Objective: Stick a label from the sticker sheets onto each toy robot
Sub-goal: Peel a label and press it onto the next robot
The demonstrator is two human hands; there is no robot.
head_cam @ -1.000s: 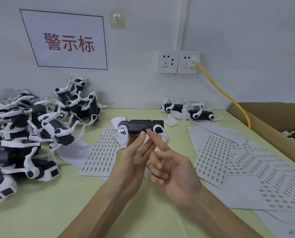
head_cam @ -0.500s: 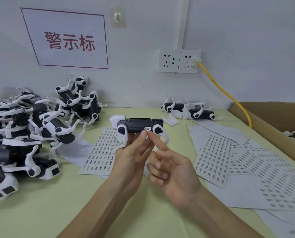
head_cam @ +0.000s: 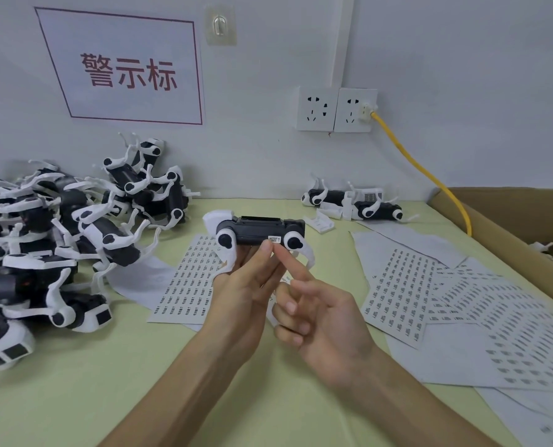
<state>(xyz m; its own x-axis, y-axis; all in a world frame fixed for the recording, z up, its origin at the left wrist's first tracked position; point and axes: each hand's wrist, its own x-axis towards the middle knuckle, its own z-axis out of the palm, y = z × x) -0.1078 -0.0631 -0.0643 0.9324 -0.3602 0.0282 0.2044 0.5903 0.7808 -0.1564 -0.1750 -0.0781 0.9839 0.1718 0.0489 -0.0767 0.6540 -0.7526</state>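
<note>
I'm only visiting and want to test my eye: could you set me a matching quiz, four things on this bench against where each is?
Things: 1 held toy robot; 2 small label; 3 yellow cable; 4 pile of toy robots.
Places: A plugged into the wall socket; B heaped at the table's left; C gripped in the left hand; D on the held robot's dark body.
Pairs: 1-C; 2-D; 3-A; 4-B.
</note>
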